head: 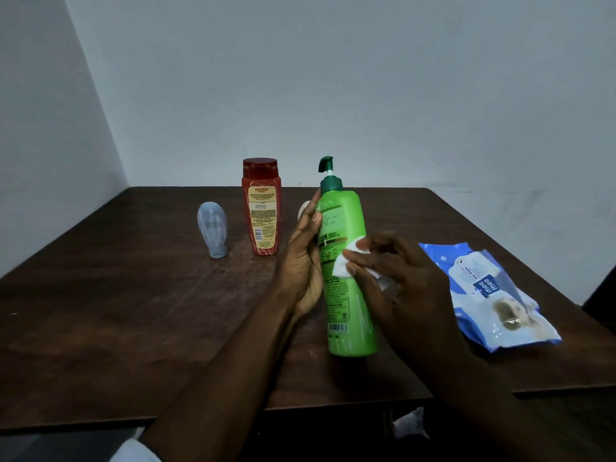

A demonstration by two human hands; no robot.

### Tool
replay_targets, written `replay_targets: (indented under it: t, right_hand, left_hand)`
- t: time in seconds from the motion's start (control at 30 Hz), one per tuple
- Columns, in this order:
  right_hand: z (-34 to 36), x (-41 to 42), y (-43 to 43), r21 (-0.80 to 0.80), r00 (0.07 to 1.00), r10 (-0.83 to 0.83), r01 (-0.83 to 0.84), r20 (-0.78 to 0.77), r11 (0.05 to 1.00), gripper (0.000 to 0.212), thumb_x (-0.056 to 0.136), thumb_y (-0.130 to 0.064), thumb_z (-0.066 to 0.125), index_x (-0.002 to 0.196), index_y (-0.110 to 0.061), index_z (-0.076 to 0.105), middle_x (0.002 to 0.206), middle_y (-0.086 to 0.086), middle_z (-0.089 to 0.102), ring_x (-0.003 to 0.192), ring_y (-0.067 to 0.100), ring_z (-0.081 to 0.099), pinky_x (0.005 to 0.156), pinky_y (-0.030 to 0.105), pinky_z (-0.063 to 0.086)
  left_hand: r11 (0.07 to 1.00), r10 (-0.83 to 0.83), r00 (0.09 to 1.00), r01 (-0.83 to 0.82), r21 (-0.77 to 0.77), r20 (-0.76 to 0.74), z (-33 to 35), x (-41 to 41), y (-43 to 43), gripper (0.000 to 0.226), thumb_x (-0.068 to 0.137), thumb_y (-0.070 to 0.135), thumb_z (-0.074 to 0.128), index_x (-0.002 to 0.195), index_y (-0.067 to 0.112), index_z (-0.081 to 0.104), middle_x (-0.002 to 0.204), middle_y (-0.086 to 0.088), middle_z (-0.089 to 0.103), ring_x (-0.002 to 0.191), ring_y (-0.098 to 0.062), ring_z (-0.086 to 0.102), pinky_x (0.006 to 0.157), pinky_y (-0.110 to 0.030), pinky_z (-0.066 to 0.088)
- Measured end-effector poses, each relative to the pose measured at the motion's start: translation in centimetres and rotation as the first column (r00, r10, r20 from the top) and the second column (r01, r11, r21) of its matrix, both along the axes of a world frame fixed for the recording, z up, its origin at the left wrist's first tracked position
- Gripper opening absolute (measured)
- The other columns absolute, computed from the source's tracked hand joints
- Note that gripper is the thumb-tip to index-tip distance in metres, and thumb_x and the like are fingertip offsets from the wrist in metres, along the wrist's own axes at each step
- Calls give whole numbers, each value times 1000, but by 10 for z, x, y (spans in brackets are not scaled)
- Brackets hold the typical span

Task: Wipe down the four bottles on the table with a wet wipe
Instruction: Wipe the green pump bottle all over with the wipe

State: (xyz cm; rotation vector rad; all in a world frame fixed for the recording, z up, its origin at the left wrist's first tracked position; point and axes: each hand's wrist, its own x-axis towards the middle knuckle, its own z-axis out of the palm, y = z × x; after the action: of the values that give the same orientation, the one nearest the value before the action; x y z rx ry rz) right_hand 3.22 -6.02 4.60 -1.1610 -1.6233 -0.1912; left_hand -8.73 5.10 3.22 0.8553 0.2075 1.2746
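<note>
A tall green pump bottle (346, 295) is held upright above the table in front of me. My left hand (301, 258) grips its left side, fingers curled round the back. My right hand (396, 278) pinches a white wet wipe (345, 263) and presses it against the bottle's label. A red bottle (260, 211) stands behind on the left, with a small pale blue bottle (213, 230) on its cap further left. A white bottle (304, 208) shows only as a sliver behind my left hand.
A blue and white pack of wet wipes (490, 295) lies on the dark wooden table (116, 311) at the right. White walls close the corner behind. A crumpled white thing (410, 423) lies below the table's front edge.
</note>
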Motion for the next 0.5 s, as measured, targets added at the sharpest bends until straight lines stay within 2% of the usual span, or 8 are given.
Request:
replay_targets:
  t: [0.07, 0.13, 0.2, 0.3, 0.5]
  right_hand:
    - [-7, 0, -7, 3, 1000, -3, 3, 6, 1000, 18, 86, -11, 72, 103, -11, 80, 110, 4, 68, 99, 1, 62, 93, 4, 40]
    - [-14, 0, -15, 13, 1000, -3, 3, 30, 1000, 19, 85, -10, 72, 103, -12, 80, 110, 4, 69, 99, 0, 62, 93, 5, 42]
    - [-21, 1, -22, 11, 999, 9, -10, 45, 1000, 20, 85, -10, 72, 105, -12, 79, 111, 3, 68, 100, 2, 64, 94, 10, 46]
    - [-29, 0, -32, 11, 998, 15, -16, 69, 1000, 20, 87, -11, 72, 105, -12, 79, 111, 3, 68, 99, 6, 67, 94, 12, 47]
    - [-47, 0, -51, -19, 998, 69, -68, 16, 997, 24, 84, -7, 74, 106, -13, 79, 115, 0, 68, 103, 3, 68, 94, 12, 48]
  left_hand:
    - [997, -71, 994, 72, -16, 78, 0, -1, -1, 50, 99, 20, 50, 149, 18, 46, 149, -18, 49, 116, -26, 60, 91, -40, 58]
    - [995, -90, 993, 92, -24, 71, 2, -3, -4, 53, 98, 20, 50, 150, 18, 44, 148, -19, 50, 112, -25, 61, 85, -39, 60]
    - [996, -86, 995, 88, -29, 60, 2, -4, -4, 52, 98, 21, 49, 150, 19, 44, 137, -14, 57, 104, -22, 65, 82, -39, 61]
    - [995, -87, 995, 89, -34, 49, 1, -5, -2, 48, 100, 21, 47, 148, 21, 46, 127, -10, 63, 97, -21, 68, 80, -41, 60]
    - [997, -69, 997, 69, -30, 27, -3, -5, 3, 50, 101, 21, 48, 150, 20, 43, 128, -10, 60, 97, -22, 65, 83, -43, 58]
